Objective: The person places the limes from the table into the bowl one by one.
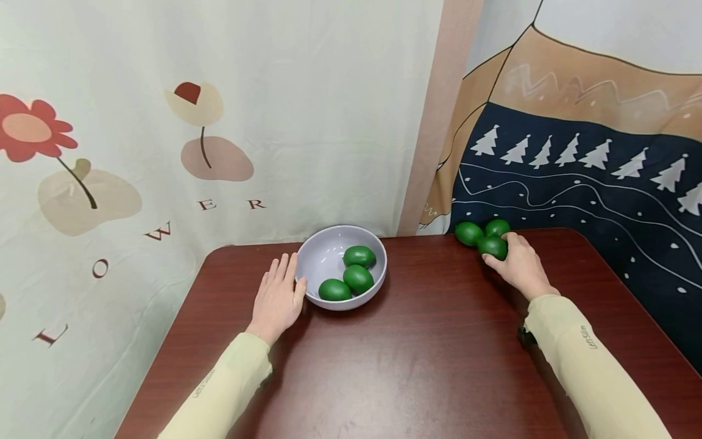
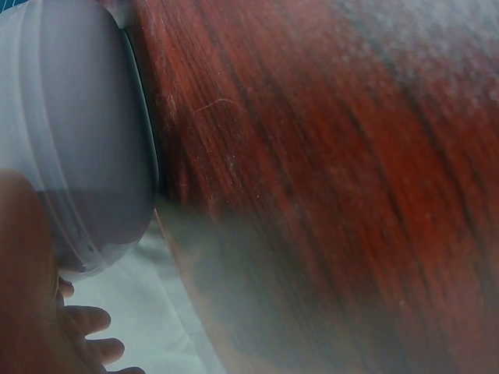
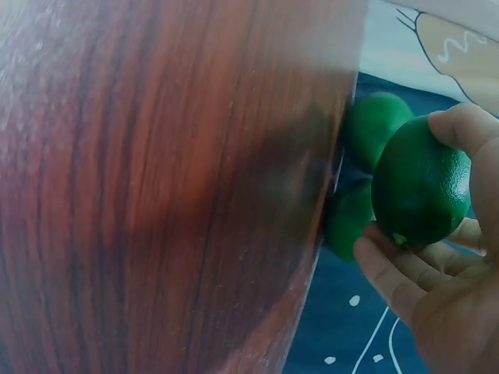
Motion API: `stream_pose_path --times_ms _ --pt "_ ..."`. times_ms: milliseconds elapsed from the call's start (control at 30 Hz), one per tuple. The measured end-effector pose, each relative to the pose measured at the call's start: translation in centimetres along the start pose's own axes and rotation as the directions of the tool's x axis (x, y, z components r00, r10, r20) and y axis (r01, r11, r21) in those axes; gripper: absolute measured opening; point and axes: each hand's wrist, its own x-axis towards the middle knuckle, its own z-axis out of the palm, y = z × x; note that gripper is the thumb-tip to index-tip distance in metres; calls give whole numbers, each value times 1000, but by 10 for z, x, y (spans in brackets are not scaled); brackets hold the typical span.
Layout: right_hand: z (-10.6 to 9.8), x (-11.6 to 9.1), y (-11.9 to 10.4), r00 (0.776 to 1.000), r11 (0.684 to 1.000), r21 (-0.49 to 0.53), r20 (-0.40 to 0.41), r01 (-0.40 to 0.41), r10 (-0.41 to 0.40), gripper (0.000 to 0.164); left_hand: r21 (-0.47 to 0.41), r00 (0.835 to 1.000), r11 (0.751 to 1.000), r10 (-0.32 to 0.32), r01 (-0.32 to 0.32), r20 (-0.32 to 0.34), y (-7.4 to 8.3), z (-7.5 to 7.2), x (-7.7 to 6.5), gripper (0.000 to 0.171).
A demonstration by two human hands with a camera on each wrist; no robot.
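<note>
A pale lavender bowl (image 1: 341,306) stands near the back edge of the table, with three green limes (image 1: 358,278) inside it. Against its left side rests my left hand (image 1: 276,299), fingers straight; the left wrist view shows the bowl's outer wall (image 2: 93,132) close to that hand (image 2: 31,296). At the back right, my right hand (image 1: 521,265) holds a lime (image 1: 492,247) between thumb and fingers. Behind that lime (image 3: 421,183) are two other limes, one to the left (image 1: 468,233) and one farther back (image 1: 497,228).
The dark red wood-grain table (image 1: 406,366) has rounded back corners. Right behind it hangs a pale curtain (image 1: 329,122) with printed flowers, and to the right a dark blue cloth (image 1: 548,183) with white trees.
</note>
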Motion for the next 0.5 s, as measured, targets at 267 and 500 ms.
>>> stream_pose_path --times_ms 267,500 --pt "1 -1 -6 999 1000 10 -18 29 -29 60 0 1000 1000 6 -6 -5 1 0 0 63" --pt "0 -3 -18 999 999 18 -18 38 -38 58 5 1000 1000 5 -5 -1 0 0 0 63"
